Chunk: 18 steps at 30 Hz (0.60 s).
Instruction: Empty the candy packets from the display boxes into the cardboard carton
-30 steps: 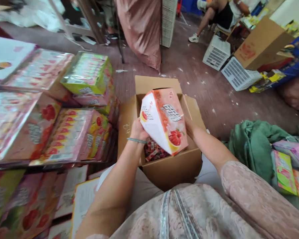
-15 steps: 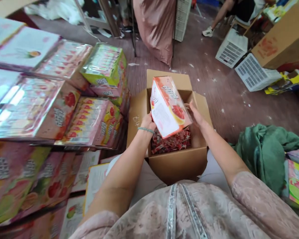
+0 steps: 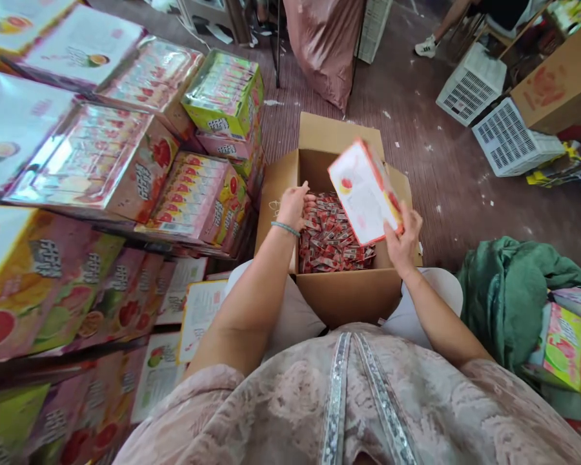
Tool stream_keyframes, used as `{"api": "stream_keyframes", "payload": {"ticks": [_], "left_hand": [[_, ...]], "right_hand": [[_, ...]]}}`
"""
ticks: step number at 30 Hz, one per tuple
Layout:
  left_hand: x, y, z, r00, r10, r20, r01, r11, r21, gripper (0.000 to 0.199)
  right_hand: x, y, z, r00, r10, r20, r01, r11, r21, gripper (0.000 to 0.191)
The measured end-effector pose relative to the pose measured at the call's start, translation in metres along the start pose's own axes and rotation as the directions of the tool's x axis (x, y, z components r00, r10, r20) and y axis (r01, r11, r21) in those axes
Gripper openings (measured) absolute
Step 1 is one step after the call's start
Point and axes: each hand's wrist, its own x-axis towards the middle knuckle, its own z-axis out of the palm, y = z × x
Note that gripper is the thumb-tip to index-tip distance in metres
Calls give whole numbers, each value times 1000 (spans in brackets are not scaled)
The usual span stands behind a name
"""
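A cardboard carton (image 3: 348, 290) stands between my knees, its flaps folded out. Many small red packets (image 3: 332, 236) lie inside it. My right hand (image 3: 403, 236) grips the lower right edge of a white and orange printed box (image 3: 363, 194), which is tilted above the carton's right part. My left hand (image 3: 295, 205), with a teal band at the wrist, is over the carton's left edge, fingers apart and holding nothing, near the packets.
Stacks of printed fruit boxes (image 3: 193, 200) fill the left side. A pink sack (image 3: 324, 51) stands beyond the carton. White crates (image 3: 510, 137) and a person's shoe (image 3: 426, 46) are at the upper right; green cloth (image 3: 508, 297) lies at the right.
My left hand has let go of the printed box. My right hand now holds it by its edge, turned so the white face shows. More of the red packets are visible, and the view has shifted.
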Motion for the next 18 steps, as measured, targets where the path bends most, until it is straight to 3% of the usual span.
{"api": "stream_keyframes", "payload": {"ticks": [3,5,7,8,9,11,12,13,14,16,17,18], "left_hand": [[-5,22,-24,984,153,-95,-156,987,-33,26],[-11,31,-52,944,297,-146,-308,949,-61,23],[-20,30,-94,873,432,-227,-450,893,-30,21],[-25,25,-120,832,475,-288,-490,871,19,19],[-32,16,-149,792,489,-365,-494,865,88,17],[-53,-14,-208,714,442,-543,-355,897,264,11],[-68,-34,-236,688,398,-607,-199,908,369,10],[-85,-56,-260,676,345,-652,-6,886,463,10],[-104,-80,-280,679,283,-677,188,825,533,12],[-143,-130,-306,709,143,-691,453,659,601,12],[-161,-153,-311,719,77,-691,516,606,605,12],[-177,-173,-312,717,29,-697,553,586,593,16]], "right_hand": [[-39,30,-11,970,65,236,-46,995,-86,60],[-56,44,-25,987,74,145,-58,992,-112,61],[-61,54,-42,997,3,-82,-16,988,-154,71],[-59,59,-49,991,-37,-132,14,985,-172,76],[-56,65,-54,994,-59,-96,42,984,-174,79],[-48,76,-57,995,-54,85,67,986,-151,85],[-46,81,-56,989,-42,143,63,987,-146,89],[-44,85,-55,991,-35,126,55,987,-153,95],[-43,87,-52,999,-39,34,44,984,-171,101],[-43,88,-48,984,-83,-160,49,977,-206,112],[-44,87,-46,984,-106,-140,75,974,-212,114],[-43,84,-46,993,-111,-40,100,973,-206,113]]}}
